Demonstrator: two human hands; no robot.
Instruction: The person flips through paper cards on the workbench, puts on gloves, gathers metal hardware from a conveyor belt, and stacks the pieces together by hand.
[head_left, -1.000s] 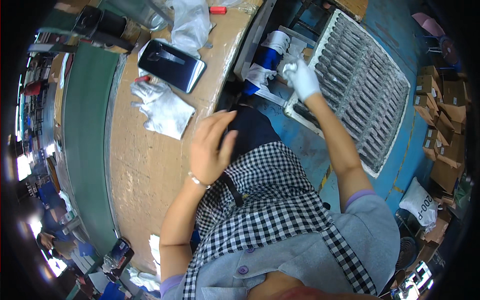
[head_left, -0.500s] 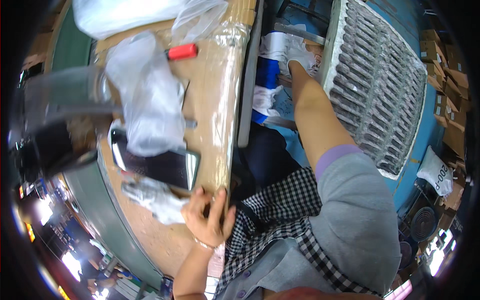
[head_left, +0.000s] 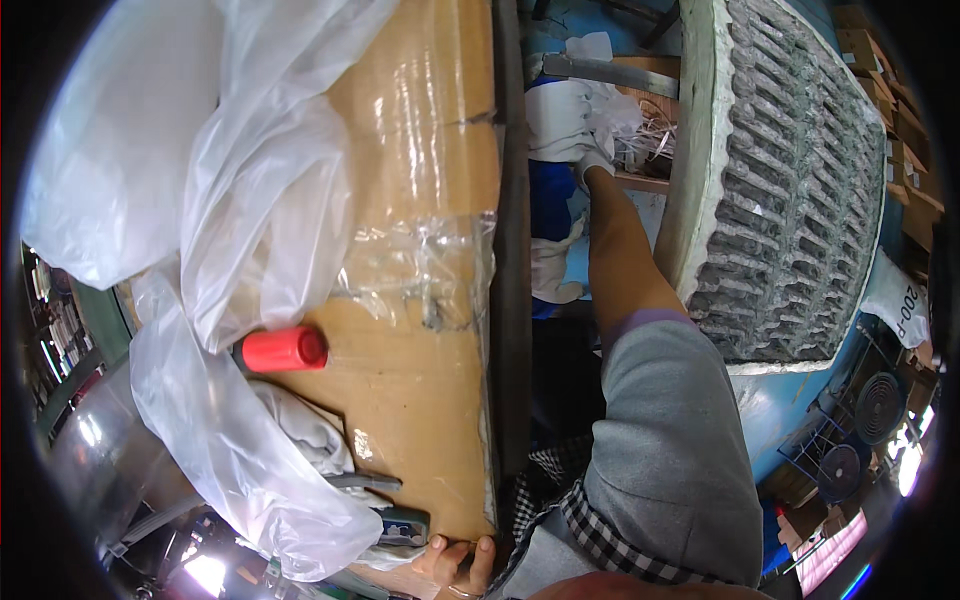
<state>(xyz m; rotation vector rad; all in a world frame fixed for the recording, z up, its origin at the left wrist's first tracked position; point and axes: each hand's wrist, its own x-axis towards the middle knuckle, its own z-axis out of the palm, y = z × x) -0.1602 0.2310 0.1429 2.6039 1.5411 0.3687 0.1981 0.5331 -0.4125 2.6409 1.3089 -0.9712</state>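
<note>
My left hand [head_left: 455, 565] rests at the near edge of the cardboard-covered table [head_left: 420, 400], fingers apart and slightly bent, holding nothing I can see. My right arm reaches down beyond the table's right side. At its end my right hand [head_left: 596, 168], which looks white-gloved, touches a bundle of white cloth [head_left: 558, 120]. Its fingers are hidden, so I cannot tell whether they grip. Blue cloth [head_left: 552, 195] lies below that bundle. Beside the hand is an open cardboard box [head_left: 645, 182] with clear plastic and thin strips inside.
A large grey moulded tray with ribbed rows [head_left: 790, 190] stands right of my arm. Clear plastic bags [head_left: 250, 460] cover the table's left, near a red-capped bottle [head_left: 285, 349] and a dark phone-like device [head_left: 405, 528]. A white sack [head_left: 897, 300] and a fan [head_left: 877, 407] are far right.
The view has shifted forward and right, so the table things sit lower. My right arm is still stretched to the white bundle; my left hand stays at the table edge.
</note>
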